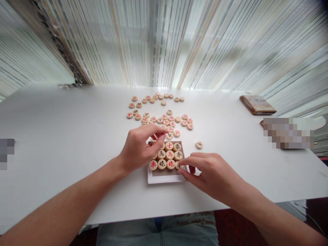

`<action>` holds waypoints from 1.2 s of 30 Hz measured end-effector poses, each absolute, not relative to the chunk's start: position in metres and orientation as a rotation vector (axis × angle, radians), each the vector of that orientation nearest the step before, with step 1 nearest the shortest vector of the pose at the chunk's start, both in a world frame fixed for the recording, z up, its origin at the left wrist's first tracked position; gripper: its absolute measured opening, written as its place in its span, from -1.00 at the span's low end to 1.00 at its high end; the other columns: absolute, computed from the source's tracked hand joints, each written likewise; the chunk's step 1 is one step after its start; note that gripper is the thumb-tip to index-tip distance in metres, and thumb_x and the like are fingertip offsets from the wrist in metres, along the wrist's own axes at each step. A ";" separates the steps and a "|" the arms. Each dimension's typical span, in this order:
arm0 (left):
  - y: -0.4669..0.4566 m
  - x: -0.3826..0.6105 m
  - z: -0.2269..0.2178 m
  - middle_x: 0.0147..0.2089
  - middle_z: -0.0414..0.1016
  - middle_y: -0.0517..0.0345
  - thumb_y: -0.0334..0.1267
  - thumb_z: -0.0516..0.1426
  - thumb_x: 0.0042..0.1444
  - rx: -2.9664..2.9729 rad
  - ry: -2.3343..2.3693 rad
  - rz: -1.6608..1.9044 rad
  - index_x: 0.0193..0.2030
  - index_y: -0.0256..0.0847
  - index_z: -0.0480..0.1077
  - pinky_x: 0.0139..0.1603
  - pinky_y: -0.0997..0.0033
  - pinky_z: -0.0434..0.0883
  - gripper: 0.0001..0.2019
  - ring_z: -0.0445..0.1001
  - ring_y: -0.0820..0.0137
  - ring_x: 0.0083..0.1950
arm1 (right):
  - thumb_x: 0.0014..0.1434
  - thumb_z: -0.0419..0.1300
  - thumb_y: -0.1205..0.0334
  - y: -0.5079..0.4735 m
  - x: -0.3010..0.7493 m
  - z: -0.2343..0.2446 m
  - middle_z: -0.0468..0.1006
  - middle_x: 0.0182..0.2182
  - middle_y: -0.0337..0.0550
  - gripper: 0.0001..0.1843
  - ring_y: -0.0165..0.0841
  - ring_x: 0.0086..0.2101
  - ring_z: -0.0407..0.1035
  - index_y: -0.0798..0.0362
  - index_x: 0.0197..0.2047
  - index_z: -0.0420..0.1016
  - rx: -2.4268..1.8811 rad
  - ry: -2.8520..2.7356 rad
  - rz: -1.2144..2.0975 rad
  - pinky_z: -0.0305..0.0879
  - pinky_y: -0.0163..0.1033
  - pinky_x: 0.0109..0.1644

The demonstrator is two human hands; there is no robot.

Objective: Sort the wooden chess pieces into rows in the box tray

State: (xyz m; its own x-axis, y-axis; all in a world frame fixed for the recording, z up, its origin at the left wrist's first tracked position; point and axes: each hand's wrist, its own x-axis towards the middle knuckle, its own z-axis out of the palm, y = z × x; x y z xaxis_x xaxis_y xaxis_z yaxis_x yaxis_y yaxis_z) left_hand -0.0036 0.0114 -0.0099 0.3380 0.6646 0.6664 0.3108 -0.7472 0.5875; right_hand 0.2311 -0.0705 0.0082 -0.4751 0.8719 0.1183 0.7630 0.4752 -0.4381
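While the right hand [212, 171] sets its thumb and index finger at the outer edge of a round, pale, wood-like disc with a black character [178, 165], that disc sits at the right end of the front row in a shallow white rectangular box [150, 178]. Whether those fingers grip the disc or merely touch it, I cannot tell. The left hand [143, 143] arches over the box's back left part, thumb and index fingertip nearly together; whether anything is pinched there is hidden. Around the black-marked disc, similar discs with red or black characters [162, 164] stand close in rows, a bare brown strip of box floor before them. Beyond, loose pale discs [171, 118] lie scattered on the white table [77, 123]. Each disc looks light, hard and sturdy, its smooth rounded rim perhaps a little slippery. A pinch across opposite sides of the rim should suit it; among tight neighbours, the exposed outer edge probably offers the easiest hold.
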 end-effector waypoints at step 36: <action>0.015 -0.008 -0.007 -0.26 0.73 0.07 -0.49 0.24 0.29 2.250 0.874 1.391 -0.14 -0.30 0.64 -0.21 0.45 0.57 -0.87 0.64 0.41 -0.30 | 0.10 0.41 0.07 0.012 0.301 0.002 0.60 -0.46 -0.22 -0.80 -0.32 -0.44 0.42 0.02 -0.31 0.65 -1.699 -2.110 0.841 0.36 -0.23 -0.38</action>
State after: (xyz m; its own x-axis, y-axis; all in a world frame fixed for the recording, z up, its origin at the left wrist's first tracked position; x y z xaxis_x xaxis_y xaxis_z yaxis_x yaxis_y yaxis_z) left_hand -0.0078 0.0147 -0.0068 0.3265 0.6650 0.6717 0.3171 -0.7465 0.5849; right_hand 0.3011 0.0115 0.0022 -0.2527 0.9597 -0.1229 0.7813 0.1274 -0.6111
